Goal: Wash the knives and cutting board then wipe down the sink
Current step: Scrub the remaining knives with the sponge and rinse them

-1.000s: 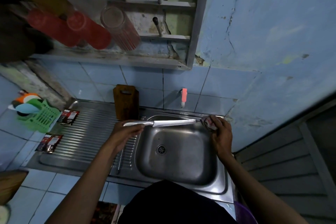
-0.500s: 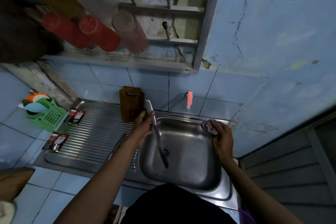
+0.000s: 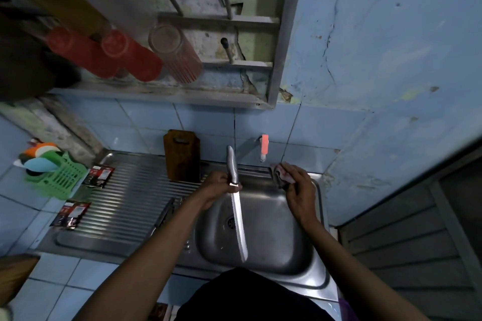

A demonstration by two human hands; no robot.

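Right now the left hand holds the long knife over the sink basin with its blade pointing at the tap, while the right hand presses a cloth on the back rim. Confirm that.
Not quite. The left hand holds the long knife over the sink basin, but the head view shows its blade pointing toward the person, handle toward the tap. The right hand does press the cloth on the back rim.

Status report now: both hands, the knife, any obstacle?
Left hand grips knife by handle, blade over sink basin. Right hand holds cloth at basin's back rim. Second knife on drainboard. No obstacle seen.
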